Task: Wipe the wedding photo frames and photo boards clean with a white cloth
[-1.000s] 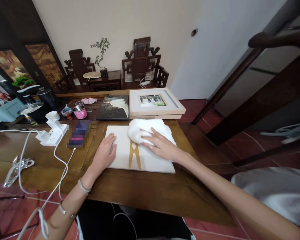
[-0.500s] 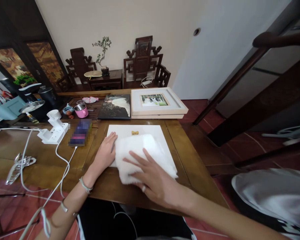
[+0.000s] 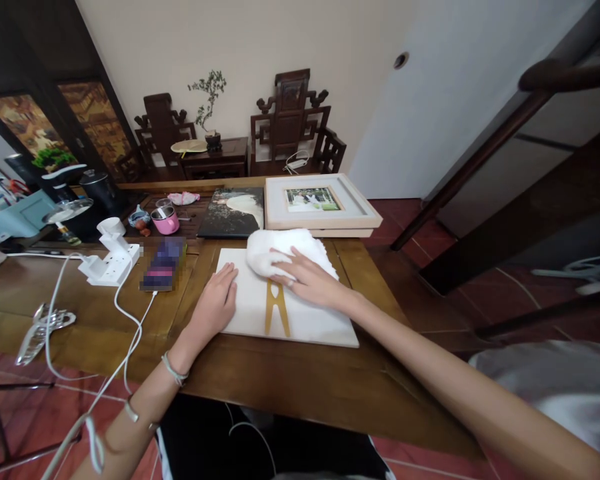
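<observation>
A white rectangular board (image 3: 320,323) lies flat on the wooden table near its front edge. On the board is a gold piece shaped like a clothes peg (image 3: 276,310), its upper end partly covered. My left hand (image 3: 216,299) rests with fingers stretched out on the board's left edge. A fluffy white cloth (image 3: 293,243) is bunched under my right hand (image 3: 307,277), whose fingers press and hold it over the board's far part. The cloth reaches close to the stacked frames behind.
Behind the board are light wooden picture frames (image 3: 325,217) in a stack and a dark photo panel (image 3: 233,213). To the left are a phone (image 3: 164,265), a white power strip (image 3: 113,263) with trailing cables, a pink cup (image 3: 165,220) and a clear hair claw (image 3: 45,333).
My right hand has pushed the cloth away from me toward the board's far edge, uncovering the lower part of the gold piece. My left hand has stayed in place.
</observation>
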A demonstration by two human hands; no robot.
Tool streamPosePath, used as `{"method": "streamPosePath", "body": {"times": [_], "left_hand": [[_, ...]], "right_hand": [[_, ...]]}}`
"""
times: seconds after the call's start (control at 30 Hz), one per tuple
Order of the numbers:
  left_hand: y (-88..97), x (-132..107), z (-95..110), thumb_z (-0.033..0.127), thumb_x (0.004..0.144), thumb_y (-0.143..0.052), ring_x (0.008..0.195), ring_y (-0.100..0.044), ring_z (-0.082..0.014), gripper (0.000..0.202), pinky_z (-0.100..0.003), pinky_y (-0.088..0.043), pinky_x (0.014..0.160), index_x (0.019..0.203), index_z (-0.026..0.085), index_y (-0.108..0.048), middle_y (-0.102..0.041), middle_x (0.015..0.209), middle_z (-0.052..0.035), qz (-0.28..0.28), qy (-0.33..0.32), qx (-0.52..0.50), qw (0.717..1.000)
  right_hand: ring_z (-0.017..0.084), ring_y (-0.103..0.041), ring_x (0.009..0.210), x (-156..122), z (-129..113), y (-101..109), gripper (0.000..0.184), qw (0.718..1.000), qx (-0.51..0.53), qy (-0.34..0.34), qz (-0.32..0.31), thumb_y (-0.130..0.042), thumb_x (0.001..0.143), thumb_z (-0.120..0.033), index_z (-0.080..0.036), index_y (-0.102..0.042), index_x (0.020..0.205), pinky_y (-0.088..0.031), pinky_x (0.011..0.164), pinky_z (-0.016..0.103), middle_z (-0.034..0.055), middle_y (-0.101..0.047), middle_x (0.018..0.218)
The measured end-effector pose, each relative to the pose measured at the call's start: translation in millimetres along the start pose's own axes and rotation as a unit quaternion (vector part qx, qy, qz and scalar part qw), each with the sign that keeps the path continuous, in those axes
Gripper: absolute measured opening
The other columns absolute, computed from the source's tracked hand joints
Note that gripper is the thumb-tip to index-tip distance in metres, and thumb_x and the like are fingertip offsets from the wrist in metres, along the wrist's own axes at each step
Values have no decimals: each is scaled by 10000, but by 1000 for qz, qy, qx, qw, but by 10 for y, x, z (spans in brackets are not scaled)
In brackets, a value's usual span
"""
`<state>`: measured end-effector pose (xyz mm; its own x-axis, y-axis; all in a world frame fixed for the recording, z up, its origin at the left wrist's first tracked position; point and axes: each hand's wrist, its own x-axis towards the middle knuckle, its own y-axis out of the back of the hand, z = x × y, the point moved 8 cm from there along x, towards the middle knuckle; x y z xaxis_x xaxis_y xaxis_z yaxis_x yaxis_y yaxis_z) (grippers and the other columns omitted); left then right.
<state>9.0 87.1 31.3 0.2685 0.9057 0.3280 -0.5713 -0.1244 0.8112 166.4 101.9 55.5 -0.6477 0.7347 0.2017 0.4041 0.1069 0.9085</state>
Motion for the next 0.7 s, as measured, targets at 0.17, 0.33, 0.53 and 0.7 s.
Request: {"method": "streamPosePath", "body": {"times": [0.17,0.33,0.53,0.7], "left_hand": [[-4,-2,-32,149,907,-347,1348,-397,-231,432,-457,-304,1133,1309,94,-496,-469,1413,-166,9,1,-23,1000],[-12,1,-9,135,891,-364,1357,-380,-243,429,-477,-303,1129,1293,117,-512,-466,1418,-157,-6,-10,-13,1000],[-21,-2,-21,141,901,-364,1358,-377,-251,418,-483,-302,1128,1285,87,-518,-459,1417,-177,-26,0,-1,1000],[27,1,-18,197,933,-331,1345,-401,-235,419,-456,-309,1131,1296,85,-508,-472,1410,-169,6,15,-30,999]], "right_hand": [[384,-220,1385,257,-195,-173,366,995,-89,-46,12,-383,941,-237,-166,-586,1238,-177,1039,694,108,-446,1436],[381,-254,1373,-79,-630,-294,365,994,-106,-4,-28,-481,858,-161,-194,-619,1195,-166,1059,681,112,-398,1465],[368,-252,1379,-652,-1104,-293,365,993,-21,38,-108,-506,838,-178,-231,-626,1178,-166,1078,669,91,-386,1477],[305,-282,1379,-594,-897,-144,381,995,16,57,-76,-452,843,-123,-217,-609,1178,-174,1107,615,80,-458,1433]]}}
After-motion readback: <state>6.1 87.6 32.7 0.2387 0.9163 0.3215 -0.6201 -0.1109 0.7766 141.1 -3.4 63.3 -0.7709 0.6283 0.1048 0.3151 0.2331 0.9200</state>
